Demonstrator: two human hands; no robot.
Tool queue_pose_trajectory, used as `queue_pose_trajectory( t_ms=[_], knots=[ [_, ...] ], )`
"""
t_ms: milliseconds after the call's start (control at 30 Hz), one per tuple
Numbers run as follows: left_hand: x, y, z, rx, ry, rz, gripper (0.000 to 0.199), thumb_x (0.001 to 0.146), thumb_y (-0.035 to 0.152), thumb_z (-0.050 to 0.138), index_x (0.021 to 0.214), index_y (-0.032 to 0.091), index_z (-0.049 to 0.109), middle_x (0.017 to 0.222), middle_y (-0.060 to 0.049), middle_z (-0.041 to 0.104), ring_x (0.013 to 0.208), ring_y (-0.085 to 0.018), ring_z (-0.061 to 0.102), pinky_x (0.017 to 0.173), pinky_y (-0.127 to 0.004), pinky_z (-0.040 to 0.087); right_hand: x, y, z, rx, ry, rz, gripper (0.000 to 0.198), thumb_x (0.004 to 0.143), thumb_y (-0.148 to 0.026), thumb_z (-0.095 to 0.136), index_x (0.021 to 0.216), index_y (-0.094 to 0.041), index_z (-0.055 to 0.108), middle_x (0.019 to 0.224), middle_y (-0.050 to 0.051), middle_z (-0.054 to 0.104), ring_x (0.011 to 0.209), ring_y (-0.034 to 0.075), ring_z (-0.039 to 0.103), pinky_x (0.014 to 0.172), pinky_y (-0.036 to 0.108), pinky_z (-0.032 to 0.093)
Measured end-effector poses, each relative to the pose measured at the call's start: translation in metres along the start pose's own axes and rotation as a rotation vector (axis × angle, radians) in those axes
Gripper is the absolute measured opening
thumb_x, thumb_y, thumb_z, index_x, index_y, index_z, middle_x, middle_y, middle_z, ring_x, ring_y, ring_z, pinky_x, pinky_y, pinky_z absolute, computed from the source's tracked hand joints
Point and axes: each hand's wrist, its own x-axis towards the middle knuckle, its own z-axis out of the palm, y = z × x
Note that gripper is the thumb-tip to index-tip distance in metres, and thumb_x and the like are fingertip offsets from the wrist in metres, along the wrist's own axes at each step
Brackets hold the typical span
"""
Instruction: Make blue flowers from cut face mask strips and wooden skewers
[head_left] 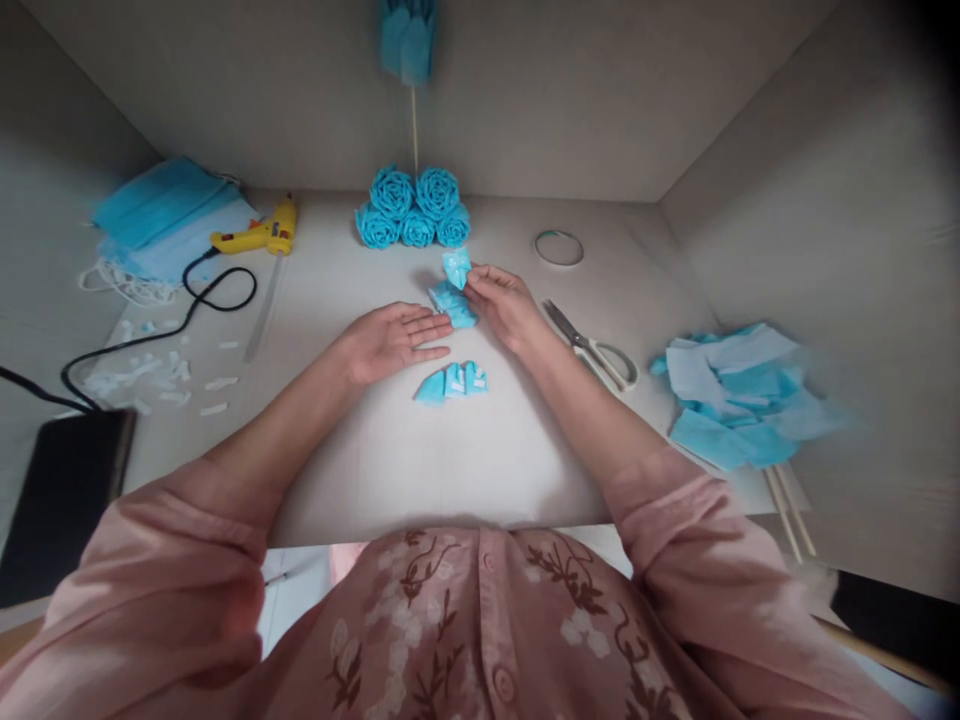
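Between the thumb and fingers of my right hand point(504, 303) is a small folded blue fabric petal point(456, 266), held up over the table. My left hand point(394, 340) lies palm up with its fingers stretched out, its fingertips at a small pile of blue fabric pieces point(454, 305). Whether the fingertips touch the pile or only overlap it, I cannot tell. Nearer to me, a short row of folded blue petals point(454, 381) with white strips on them rests on the table. Behind my hands, several rolled blue fabric roses point(416, 208) are stacked in two layers.
A yellow glue gun point(259, 232) lies by blue face masks point(169, 215) at the back left, its black cable point(150, 343) running past white scraps point(176, 372). Scissors point(589, 345), a wire ring point(558, 247) and a blue fabric heap point(739, 395) are at the right. A blue flower point(409, 40) on a stick stands behind.
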Motion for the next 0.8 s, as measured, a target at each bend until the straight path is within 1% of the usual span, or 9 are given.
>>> queue_pose_trajectory(
  t_ms=[67, 133, 267, 367, 433, 500, 567, 667, 800],
  knots=[
    [0.004, -0.001, 0.006, 0.006, 0.031, 0.005, 0.017, 0.095, 0.012, 0.050, 0.087, 0.011, 0.065, 0.092, -0.013, 0.073, 0.096, -0.023, 0.072, 0.106, -0.049, 0.054, -0.003, 0.001, 0.001, 0.044, 0.023, 0.010, 0.039, 0.059, -0.051, 0.091, 0.075, -0.024, 0.067, 0.092, 0.001, 0.071, 0.093, 0.018, 0.065, 0.092, 0.034, 0.052],
    [0.008, -0.002, 0.011, 0.010, 0.059, 0.020, 0.017, 0.095, 0.009, 0.051, 0.086, 0.010, 0.065, 0.078, -0.008, 0.068, 0.080, -0.018, 0.069, 0.099, -0.041, 0.057, -0.006, 0.001, 0.001, 0.087, 0.038, 0.024, 0.037, 0.061, -0.049, 0.091, 0.076, -0.024, 0.067, 0.089, 0.000, 0.071, 0.094, 0.017, 0.066, 0.096, 0.033, 0.052],
    [0.011, -0.004, 0.017, 0.070, 0.069, 0.067, 0.022, 0.098, 0.009, 0.053, 0.077, 0.013, 0.060, 0.059, 0.001, 0.053, 0.056, -0.009, 0.054, 0.077, -0.030, 0.058, -0.012, 0.001, 0.003, 0.175, 0.042, 0.046, 0.035, 0.062, -0.044, 0.091, 0.077, -0.025, 0.067, 0.088, -0.001, 0.071, 0.100, 0.018, 0.067, 0.107, 0.034, 0.049],
    [0.009, -0.007, 0.020, 0.201, 0.068, 0.145, 0.020, 0.097, 0.011, 0.056, 0.078, 0.015, 0.059, 0.055, 0.004, 0.048, 0.048, -0.007, 0.044, 0.063, -0.025, 0.052, -0.015, 0.001, 0.005, 0.214, 0.038, 0.030, 0.033, 0.063, -0.044, 0.090, 0.077, -0.025, 0.067, 0.090, -0.001, 0.073, 0.105, 0.019, 0.068, 0.109, 0.036, 0.049],
    [0.009, -0.010, 0.021, 0.304, 0.095, 0.264, 0.014, 0.094, 0.012, 0.062, 0.081, 0.015, 0.061, 0.059, 0.004, 0.050, 0.051, -0.007, 0.045, 0.060, -0.023, 0.048, -0.016, 0.000, 0.006, 0.226, 0.012, 0.036, 0.032, 0.065, -0.044, 0.090, 0.078, -0.025, 0.067, 0.089, 0.000, 0.073, 0.105, 0.021, 0.068, 0.106, 0.038, 0.051],
    [0.009, -0.014, 0.022, 0.378, 0.142, 0.401, 0.010, 0.091, 0.012, 0.065, 0.082, 0.015, 0.061, 0.069, 0.002, 0.056, 0.059, -0.008, 0.052, 0.061, -0.022, 0.049, -0.018, 0.000, 0.006, 0.246, -0.017, 0.051, 0.031, 0.065, -0.044, 0.089, 0.079, -0.024, 0.069, 0.086, 0.000, 0.072, 0.103, 0.022, 0.069, 0.101, 0.038, 0.053],
    [0.011, -0.017, 0.022, 0.372, 0.160, 0.470, 0.007, 0.092, 0.012, 0.062, 0.087, 0.015, 0.059, 0.081, -0.001, 0.061, 0.069, -0.011, 0.061, 0.069, -0.025, 0.054, -0.019, 0.000, 0.006, 0.276, -0.033, 0.057, 0.031, 0.064, -0.043, 0.091, 0.079, -0.024, 0.070, 0.084, 0.000, 0.072, 0.102, 0.022, 0.069, 0.100, 0.038, 0.054],
    [0.014, -0.020, 0.020, 0.265, 0.127, 0.436, 0.003, 0.095, 0.018, 0.056, 0.098, 0.018, 0.054, 0.085, -0.003, 0.066, 0.078, -0.015, 0.069, 0.085, -0.035, 0.058, -0.020, 0.000, 0.007, 0.315, -0.030, 0.041, 0.030, 0.064, -0.040, 0.092, 0.076, -0.024, 0.070, 0.088, -0.001, 0.073, 0.104, 0.020, 0.069, 0.106, 0.036, 0.052],
    [0.014, -0.024, 0.016, 0.168, 0.088, 0.406, 0.024, 0.095, 0.023, 0.059, 0.117, 0.016, 0.053, 0.089, -0.006, 0.068, 0.081, -0.016, 0.069, 0.097, -0.037, 0.054, -0.024, -0.004, 0.013, 0.304, -0.048, 0.016, 0.029, 0.067, -0.040, 0.090, 0.077, -0.024, 0.068, 0.100, -0.001, 0.075, 0.113, 0.019, 0.067, 0.114, 0.035, 0.047]
  ],
)
